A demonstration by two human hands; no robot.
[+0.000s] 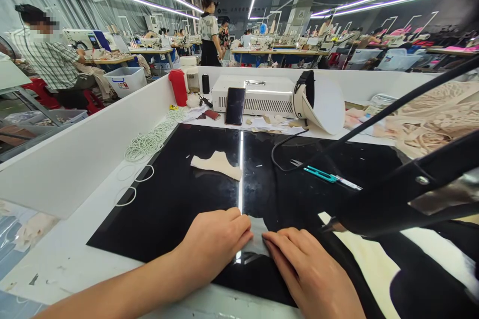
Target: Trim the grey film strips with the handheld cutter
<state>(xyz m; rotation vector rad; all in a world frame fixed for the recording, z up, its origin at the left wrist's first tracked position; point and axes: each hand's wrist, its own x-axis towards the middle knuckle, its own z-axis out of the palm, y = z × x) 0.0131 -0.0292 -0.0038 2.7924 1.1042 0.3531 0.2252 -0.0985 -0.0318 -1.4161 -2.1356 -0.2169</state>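
Over the glossy black mat (179, 209), a small thin whitish piece of material (257, 234) stretches between my two hands. My left hand (215, 241) is closed, with thumb and curled fingers pinching its left edge. At the right edge, my right hand (309, 266) has its fingers pressed together on the piece. Whether it is cloth or film, I cannot tell. Farther up the mat lies a cream cut fabric piece (217, 163). Teal-handled thread snips (321, 174) rest to the right, alongside a pen-like tool (348, 183).
A black arm with a pointed tip (392, 199) reaches in from the right, above cream fabric strips (368, 259). Behind the mat stand a phone (235, 105), a white vented box (269, 94) and a red cup (177, 87). Pale cord (144, 147) lies coiled at left.
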